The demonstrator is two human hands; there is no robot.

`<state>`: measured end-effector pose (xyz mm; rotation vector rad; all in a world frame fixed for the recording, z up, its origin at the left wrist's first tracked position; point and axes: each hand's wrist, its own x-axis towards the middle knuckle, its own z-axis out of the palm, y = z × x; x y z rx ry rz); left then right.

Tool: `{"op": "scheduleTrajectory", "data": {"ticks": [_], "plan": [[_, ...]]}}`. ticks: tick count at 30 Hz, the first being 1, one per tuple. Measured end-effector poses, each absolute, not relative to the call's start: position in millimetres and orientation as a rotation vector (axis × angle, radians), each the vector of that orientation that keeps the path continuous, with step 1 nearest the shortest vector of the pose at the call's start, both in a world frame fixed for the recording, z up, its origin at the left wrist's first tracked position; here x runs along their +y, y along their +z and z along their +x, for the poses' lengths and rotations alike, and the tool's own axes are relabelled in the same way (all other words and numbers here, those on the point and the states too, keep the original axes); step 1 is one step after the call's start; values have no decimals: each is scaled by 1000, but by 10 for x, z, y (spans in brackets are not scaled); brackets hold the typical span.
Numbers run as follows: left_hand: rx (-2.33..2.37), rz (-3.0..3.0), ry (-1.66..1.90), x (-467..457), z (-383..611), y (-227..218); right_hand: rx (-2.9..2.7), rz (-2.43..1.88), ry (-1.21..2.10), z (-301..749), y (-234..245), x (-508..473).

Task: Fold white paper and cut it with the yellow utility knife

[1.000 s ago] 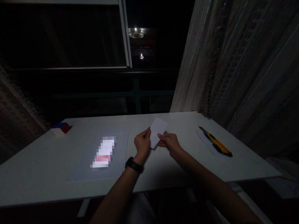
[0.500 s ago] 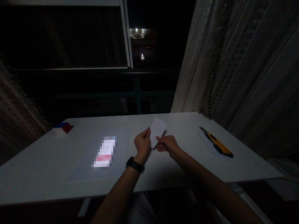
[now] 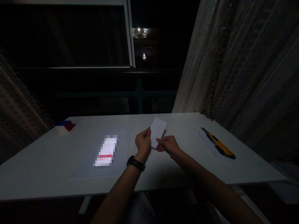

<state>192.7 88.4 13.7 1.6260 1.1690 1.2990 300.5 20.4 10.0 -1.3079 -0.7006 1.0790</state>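
Observation:
Both hands hold a small white slip of paper (image 3: pixel 158 129) tilted up above the middle of a white table (image 3: pixel 167 170). My left hand (image 3: pixel 143 143), with a dark watch on its wrist, pinches the slip's left edge. My right hand (image 3: pixel 167 145) pinches its lower right corner with fingers curled. The room is dim, and the slip's lower part is hidden behind my fingers.
A yellow and black utility knife (image 3: pixel 221 147) lies on a strip of paper at the right. A large pale sheet (image 3: pixel 87 161) with a blurred printed piece (image 3: pixel 106 151) lies left of my hands. A red, blue and white block (image 3: pixel 65 126) sits at the far left corner. Curtains (image 3: pixel 249 64) hang at the right.
My right hand has slid down towards the slip's lower corner. The slip stays tilted up between both hands. The view has shifted slightly.

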Motion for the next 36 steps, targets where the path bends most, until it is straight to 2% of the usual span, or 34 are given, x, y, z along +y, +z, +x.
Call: {"op": "scheduleTrajectory", "data": {"ticks": [19, 36], "plan": [[1072, 1499, 1335, 987, 1955, -2, -836, -1370, 1066, 2929, 85, 180], [1143, 1438, 1347, 965, 1930, 65, -1197, -1554, 851, 2871, 15, 151]]}}
